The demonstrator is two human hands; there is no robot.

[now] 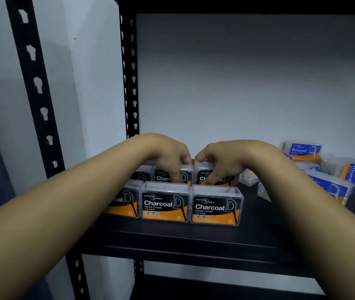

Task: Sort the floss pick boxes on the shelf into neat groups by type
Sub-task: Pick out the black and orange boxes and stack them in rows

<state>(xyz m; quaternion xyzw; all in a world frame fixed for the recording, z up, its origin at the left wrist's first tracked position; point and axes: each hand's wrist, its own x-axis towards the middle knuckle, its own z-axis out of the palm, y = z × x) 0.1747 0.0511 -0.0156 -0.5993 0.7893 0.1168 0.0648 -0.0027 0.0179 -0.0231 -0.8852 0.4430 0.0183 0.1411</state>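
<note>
Head view, centre of frame: square the back-row Charcoal boxes (173, 175) flush behind the front-row Charcoal boxes (190, 204) on the black shelf (172, 239), keeping labels forward. Your left hand (170, 154) and right hand (222, 159) each curl fingertips down onto a back-row box, apparently pinching its top. Unsorted Round boxes (305, 151) lie at right.

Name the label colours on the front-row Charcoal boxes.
Black upper part, orange lower band, white lettering, on the front-row Charcoal boxes; head view shows it.

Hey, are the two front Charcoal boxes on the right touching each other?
Touching. The head view shows the middle front Charcoal box and the right front Charcoal box side by side with their side walls meeting, no gap visible.
</note>
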